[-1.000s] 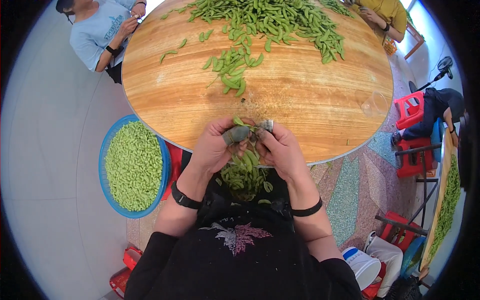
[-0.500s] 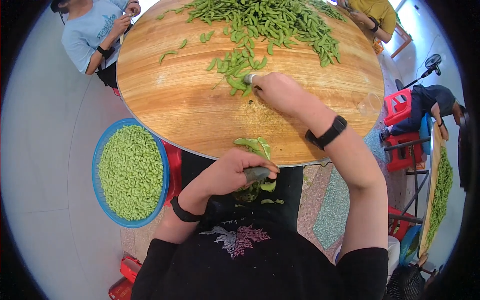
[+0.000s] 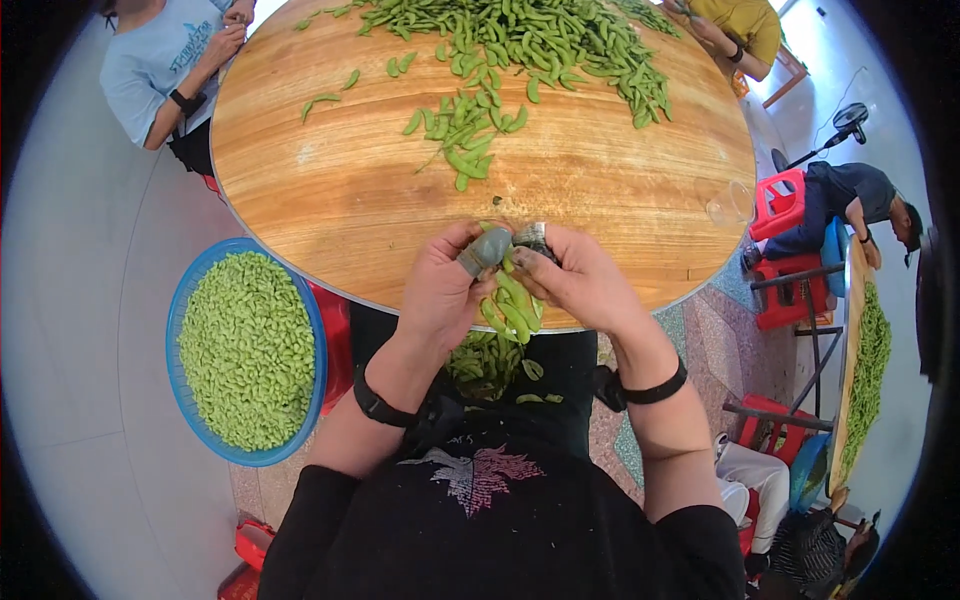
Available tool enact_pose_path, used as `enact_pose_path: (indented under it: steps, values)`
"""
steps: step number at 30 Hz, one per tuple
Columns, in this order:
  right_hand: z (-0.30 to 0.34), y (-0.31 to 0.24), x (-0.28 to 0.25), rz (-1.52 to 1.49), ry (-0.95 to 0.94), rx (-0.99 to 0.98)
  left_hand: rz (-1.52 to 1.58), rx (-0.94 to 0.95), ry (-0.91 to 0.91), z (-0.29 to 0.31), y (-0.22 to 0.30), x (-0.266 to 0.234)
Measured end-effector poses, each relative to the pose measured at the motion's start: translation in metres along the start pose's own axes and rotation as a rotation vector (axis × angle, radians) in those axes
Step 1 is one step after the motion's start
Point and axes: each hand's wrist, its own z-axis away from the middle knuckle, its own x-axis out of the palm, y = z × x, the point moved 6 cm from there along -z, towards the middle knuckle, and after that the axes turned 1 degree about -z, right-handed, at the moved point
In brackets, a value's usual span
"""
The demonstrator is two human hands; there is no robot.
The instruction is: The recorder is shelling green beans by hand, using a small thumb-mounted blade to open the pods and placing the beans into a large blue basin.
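Note:
My left hand and my right hand meet over the near edge of the round wooden table. Both are closed on a green bean pod, mostly hidden by the fingers. A grey-green cover sits on my left thumb; a silvery, dark-streaked cover is on a right finger. Just below the hands, several pods hang at the table's edge. Between my legs lie more pods or husks. Past the hands, a small group of pods lies on the tabletop.
A large pod heap covers the table's far side. A blue basket of shelled beans stands at my left beside a red stool. A clear cup is near the right edge. Other people sit around this table and another one.
My right hand has come back from the small pod group to my left hand. My left hand has moved up over the table edge, and both now work on a pod together.

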Motion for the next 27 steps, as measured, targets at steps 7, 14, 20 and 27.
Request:
enact_pose_path:
  steps: [7,14,20,27]
  values:
    - [0.015,0.010,0.017,-0.599,-0.133,0.130,-0.074,0.114,0.110,0.002,0.002,-0.002]
    - [0.016,0.022,0.020,-0.646,-0.056,0.147,-0.273,0.232,0.090,0.006,0.005,0.002]
    - [0.020,0.027,0.023,-0.721,-0.008,0.178,-0.088,-0.006,-0.074,0.005,-0.006,0.003]
    - [0.006,0.024,0.005,0.075,0.319,-0.084,-0.399,0.123,0.025,0.004,-0.002,-0.005]
